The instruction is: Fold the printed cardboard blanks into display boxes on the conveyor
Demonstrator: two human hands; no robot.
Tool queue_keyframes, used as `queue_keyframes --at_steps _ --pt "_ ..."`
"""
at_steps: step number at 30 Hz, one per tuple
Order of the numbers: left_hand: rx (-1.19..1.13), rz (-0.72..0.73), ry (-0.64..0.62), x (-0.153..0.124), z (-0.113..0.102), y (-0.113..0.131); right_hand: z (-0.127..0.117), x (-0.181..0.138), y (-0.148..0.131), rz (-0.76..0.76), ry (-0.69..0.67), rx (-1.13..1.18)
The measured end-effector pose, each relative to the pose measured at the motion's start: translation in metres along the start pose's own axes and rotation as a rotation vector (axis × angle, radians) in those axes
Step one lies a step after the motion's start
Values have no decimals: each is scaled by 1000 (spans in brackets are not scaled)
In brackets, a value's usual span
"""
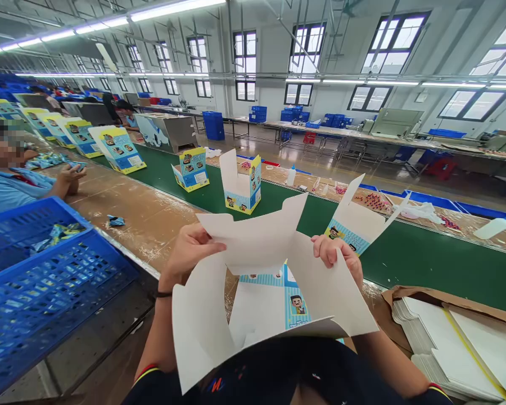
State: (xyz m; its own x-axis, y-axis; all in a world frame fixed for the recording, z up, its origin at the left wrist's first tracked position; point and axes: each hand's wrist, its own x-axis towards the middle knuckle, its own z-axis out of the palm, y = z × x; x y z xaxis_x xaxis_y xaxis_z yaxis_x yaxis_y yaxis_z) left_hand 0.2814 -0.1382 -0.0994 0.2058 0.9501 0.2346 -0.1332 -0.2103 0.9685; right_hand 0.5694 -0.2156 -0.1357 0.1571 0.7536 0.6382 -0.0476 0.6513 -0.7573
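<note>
Between my two hands is a white cardboard box (257, 239), its flaps spread and its open inside turned toward me. My left hand (189, 247) pinches the board at the upper left, thumb on the inner face. On the right, my right hand (337, 254) has its fingers curled over the edge of a side panel. Through the opening I see printed blue-striped cardboard (296, 306) with a cartoon figure. Just past my right hand a part-open printed box (354, 225) stands on the green conveyor belt (421, 264).
More printed boxes (243, 188) stand along the belt to the left. A stack of flat cardboard (455, 343) lies at the right. A blue crate (46, 304) holds small packets at the left, near a seated person (21, 174). A white bottle (493, 228) lies across the belt.
</note>
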Motion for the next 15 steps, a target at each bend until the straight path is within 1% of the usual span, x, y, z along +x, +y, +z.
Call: queue_keyframes --at_steps 2,4,6,7,8,10,13,15 --pt "118 23 44 8 -1 10 5 -1 -2 10 6 18" --pt "161 68 131 13 2 16 9 -1 -2 19 26 41" --pt "167 91 175 12 3 14 9 -1 -2 18 22 71" --pt "167 102 161 11 2 11 9 -1 -2 10 18 92" --pt "160 122 114 10 -1 7 8 -1 -1 0 15 111" --pt "99 201 -30 10 -11 -2 6 -1 0 -16 24 125" --pt "-8 329 -255 17 -28 -9 6 -3 1 -2 89 82" --pt "36 322 -405 21 -34 -6 8 -4 0 20 122 46"
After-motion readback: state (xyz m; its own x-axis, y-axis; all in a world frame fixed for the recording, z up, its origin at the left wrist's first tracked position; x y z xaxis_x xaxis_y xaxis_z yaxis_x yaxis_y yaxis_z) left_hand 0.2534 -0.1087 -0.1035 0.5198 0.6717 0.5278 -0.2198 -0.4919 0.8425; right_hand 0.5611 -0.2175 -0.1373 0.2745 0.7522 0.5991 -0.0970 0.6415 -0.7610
